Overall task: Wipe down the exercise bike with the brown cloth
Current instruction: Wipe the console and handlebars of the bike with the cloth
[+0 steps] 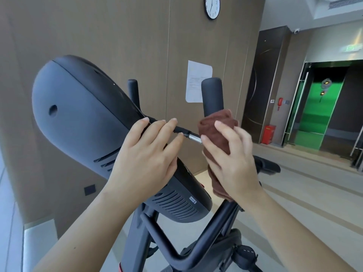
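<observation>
We see the right hand [231,160] curled round the brown cloth [216,124], which is wrapped on the upright handlebar grip [213,95]. The palm hides the cloth's middle, and its lower end hangs out below the wrist. The left hand [145,160] lies with fingers nearly straight on the console [82,118] of the exercise bike [135,238], fingertips touching the thin crossbar [180,130] (its silver end vanishes under the cloth). The bike's base is cut off at the bottom edge.

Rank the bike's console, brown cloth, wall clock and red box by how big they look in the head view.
1. console
2. brown cloth
3. wall clock and red box: too alike to rank; both distant.
</observation>
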Demonstrator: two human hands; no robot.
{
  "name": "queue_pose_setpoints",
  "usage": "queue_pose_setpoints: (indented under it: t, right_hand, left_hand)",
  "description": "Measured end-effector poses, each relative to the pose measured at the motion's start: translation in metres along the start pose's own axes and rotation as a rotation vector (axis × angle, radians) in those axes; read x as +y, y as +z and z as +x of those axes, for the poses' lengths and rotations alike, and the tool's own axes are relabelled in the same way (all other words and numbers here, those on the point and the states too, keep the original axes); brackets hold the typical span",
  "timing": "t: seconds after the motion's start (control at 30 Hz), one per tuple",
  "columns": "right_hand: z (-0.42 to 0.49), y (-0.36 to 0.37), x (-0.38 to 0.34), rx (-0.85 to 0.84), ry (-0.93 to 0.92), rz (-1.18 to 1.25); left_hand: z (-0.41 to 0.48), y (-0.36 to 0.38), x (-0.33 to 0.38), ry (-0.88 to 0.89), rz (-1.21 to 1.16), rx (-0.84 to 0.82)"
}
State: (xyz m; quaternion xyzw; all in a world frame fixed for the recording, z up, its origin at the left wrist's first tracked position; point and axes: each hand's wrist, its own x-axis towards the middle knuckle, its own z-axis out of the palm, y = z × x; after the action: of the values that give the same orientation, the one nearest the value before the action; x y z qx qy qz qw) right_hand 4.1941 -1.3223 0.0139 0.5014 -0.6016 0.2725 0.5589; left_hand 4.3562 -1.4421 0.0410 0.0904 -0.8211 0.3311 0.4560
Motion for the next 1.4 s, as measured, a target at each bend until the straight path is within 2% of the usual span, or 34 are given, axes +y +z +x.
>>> queue_pose_setpoints:
  t: [0.1, 0.2, 0.43, 0.7, 0.93, 1.0, 1.1, 1.2, 1.27, 1.4]
  right_hand:
    - [0.044, -0.005, 0.0, 0.072, 0.096, 0.136]
    - [0.076, -0.003, -0.002, 0.104, 0.131, 0.114]
    - [-0.008, -0.004, 0.003, -0.025, 0.036, 0.047]
    - [0.062, -0.007, 0.023, 0.087, 0.151, 0.44]
    - [-0.023, -0.022, 0.062, -0.189, 0.117, 0.547]
    - [-0.012, -0.018, 0.068, -0.207, 0.134, 0.607]
    - [0.023, -0.007, 0.075, -0.145, 0.243, 0.729]
    - [0.023, -0.001, 0.087, -0.268, 0.286, 0.856]
    - [-0.001, -0.006, 0.098, -0.387, 0.254, 0.865]
    - [-0.028, -0.012, 0.127, -0.446, 0.118, 0.775]
  left_hand:
    - [0.0, 0.001, 0.0, 0.0, 0.022, -0.002]
    - [-0.002, 0.002, 0.0, -0.003, 0.048, 0.007]
    - [-0.005, -0.002, -0.001, 0.021, 0.036, -0.011]
    - [0.006, -0.006, 0.023, -0.029, -0.071, 0.029]
    - [0.026, -0.009, 0.051, -0.031, -0.191, 0.075]
    - [0.032, -0.007, 0.054, -0.053, -0.2, 0.057]
    - [0.043, -0.003, 0.065, -0.06, -0.176, 0.029]
    - [0.051, 0.004, 0.078, -0.065, -0.144, -0.022]
    - [0.054, 0.01, 0.085, -0.082, -0.111, -0.06]
    - [0.057, 0.015, 0.098, -0.094, 0.026, -0.102]
